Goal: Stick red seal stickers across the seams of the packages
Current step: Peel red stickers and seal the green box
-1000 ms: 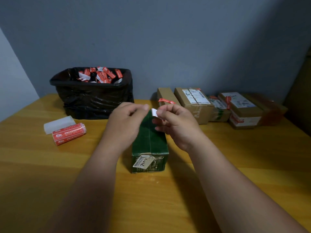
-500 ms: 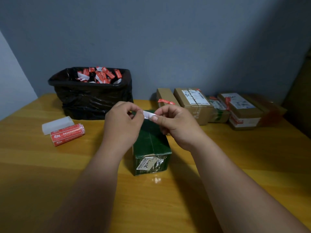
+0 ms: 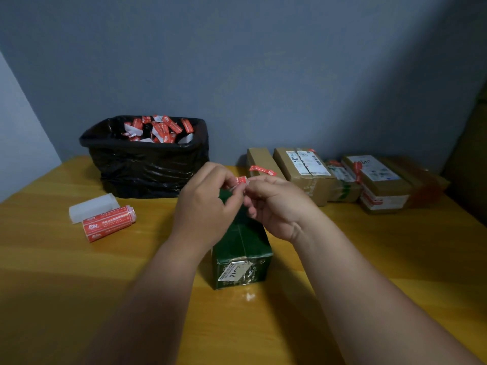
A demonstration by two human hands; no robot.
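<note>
At the left of the frame, on the wooden table point(image 3: 52, 272), a red sticker roll point(image 3: 109, 223) lies against a white block point(image 3: 91, 210), and behind them in the upper left a black bin point(image 3: 147, 167) holds a heap of peeled red and white scraps. In the centre, the left hand point(image 3: 208, 206) and the right hand point(image 3: 279, 206) meet above the far end of the green package point(image 3: 241, 246), which stands at mid-frame with its top seam running away from the camera. Both hands have curled fingertips pinching one small red seal sticker point(image 3: 241, 179) between them; whether its backing is fully off I cannot tell. To do this step well, I judge the sticker should be kept taut and level, turned crosswise to the seam, centred so equal halves land on each flap, touched down in the middle first, then smoothed outward with a thumb while the other hand steadies the package. At the right, a row of brown packages point(image 3: 303, 167) along the wall already carries red seals, one sitting just behind the hands.
</note>
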